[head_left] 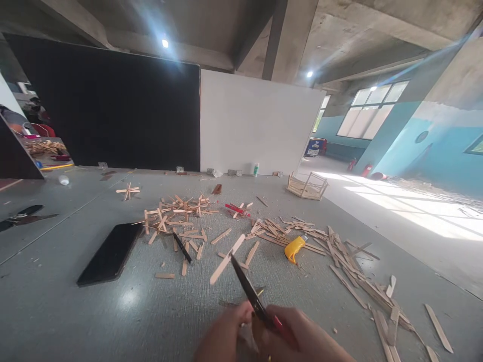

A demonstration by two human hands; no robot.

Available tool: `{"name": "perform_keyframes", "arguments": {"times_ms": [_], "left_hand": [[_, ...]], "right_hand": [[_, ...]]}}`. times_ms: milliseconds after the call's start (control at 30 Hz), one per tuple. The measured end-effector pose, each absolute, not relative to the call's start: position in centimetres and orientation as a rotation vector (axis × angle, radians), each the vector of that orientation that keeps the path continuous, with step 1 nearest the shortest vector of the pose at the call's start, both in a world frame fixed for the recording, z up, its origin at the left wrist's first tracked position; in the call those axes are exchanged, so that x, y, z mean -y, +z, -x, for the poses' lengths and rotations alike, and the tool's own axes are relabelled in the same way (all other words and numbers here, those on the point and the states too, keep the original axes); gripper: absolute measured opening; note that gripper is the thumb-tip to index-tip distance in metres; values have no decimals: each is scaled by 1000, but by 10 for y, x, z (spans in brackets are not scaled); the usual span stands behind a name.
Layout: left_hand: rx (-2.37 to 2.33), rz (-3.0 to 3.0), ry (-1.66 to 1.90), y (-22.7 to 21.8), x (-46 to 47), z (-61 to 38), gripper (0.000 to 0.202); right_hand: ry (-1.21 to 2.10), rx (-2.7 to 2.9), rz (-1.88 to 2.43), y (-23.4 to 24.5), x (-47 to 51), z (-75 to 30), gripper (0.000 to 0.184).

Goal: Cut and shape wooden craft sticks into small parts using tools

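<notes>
My right hand [298, 332] is wrapped round the red handle of a pair of scissors [249, 289], whose dark blade points up and away to the left. My left hand [226, 334] is closed right beside the scissors' pivot; what its fingers grip is hidden and blurred. Just beyond the blade tip lies a long wooden craft stick [221, 269] across shorter pieces. Further off, a loose heap of cut craft sticks [184, 206] covers the middle of the table. A yellow utility knife [294, 249] rests to the right, near more sticks.
A black phone-like slab [109, 254] and a black pen [183, 247] lie left. A red pen [237, 209], small stick frame [307, 186], star-shaped stick piece [128, 191] and green-white bottle [256, 169] stand farther back. Long sticks [350, 271] spread along the right. Upright panels [256, 120] border the table's back.
</notes>
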State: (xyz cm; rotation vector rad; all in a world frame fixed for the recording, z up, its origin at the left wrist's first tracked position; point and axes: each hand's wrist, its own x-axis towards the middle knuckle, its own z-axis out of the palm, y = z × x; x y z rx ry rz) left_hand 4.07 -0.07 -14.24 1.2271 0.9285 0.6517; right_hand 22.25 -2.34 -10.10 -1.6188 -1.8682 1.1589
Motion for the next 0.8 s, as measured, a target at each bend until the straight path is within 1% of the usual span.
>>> {"name": "perform_keyframes", "arguments": {"times_ms": [67, 200, 300, 367, 433, 567, 633, 800], "left_hand": [[-986, -1326, 627, -147, -2, -38, 53], [-1019, -1447, 588, -153, -3, -29, 46], [-1038, -1529, 580, -155, -1, -24, 33], [-1056, -1570, 585, -155, 1, -23, 28], [-1066, -1616, 593, -154, 4, -24, 35], [-1056, -1705, 605, -154, 12, -27, 64], [-1041, -1778, 606, -156, 15, -27, 71], [-1014, -1876, 562, -159, 13, -27, 84]], "right_hand": [[1077, 1884, 1648, -100, 27, -229, 26], [702, 1867, 1799, -90, 36, -235, 18], [573, 2043, 1838, -79, 38, -234, 12], [526, 2123, 1861, -73, 36, -232, 12], [497, 2157, 1877, -71, 34, -230, 13], [456, 2149, 1918, -77, 29, -224, 15], [439, 2135, 1951, -80, 28, -221, 18], [485, 2108, 1962, -78, 24, -214, 18]]}}
